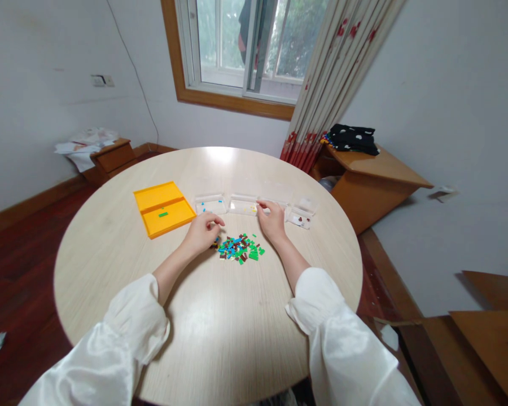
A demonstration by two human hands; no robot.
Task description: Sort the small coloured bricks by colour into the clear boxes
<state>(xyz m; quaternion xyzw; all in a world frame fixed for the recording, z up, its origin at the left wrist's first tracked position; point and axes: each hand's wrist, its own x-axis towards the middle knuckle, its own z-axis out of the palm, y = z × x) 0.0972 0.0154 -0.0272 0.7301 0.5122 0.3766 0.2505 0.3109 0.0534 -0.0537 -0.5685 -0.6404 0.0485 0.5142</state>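
A mixed pile of small building bricks (239,248), green, blue and brown with a few pale bits, lies on the table between my hands. At its upper left edge is my left hand (203,232), its fingers curled and pinched together; what they hold, if anything, is too small to make out. My right hand (271,221) reaches past the pile to a clear plastic box (241,206) with a few yellow pieces in it. Thumb and fingertips are pressed together at the box's right side, and any piece between them is hidden.
Left stands an open orange case (161,197) with green bricks (163,214) inside. Other clear boxes hold blue pieces (204,210) and brown pieces (300,220); one behind my right hand is partly hidden. All rest on a round wooden table (220,316).
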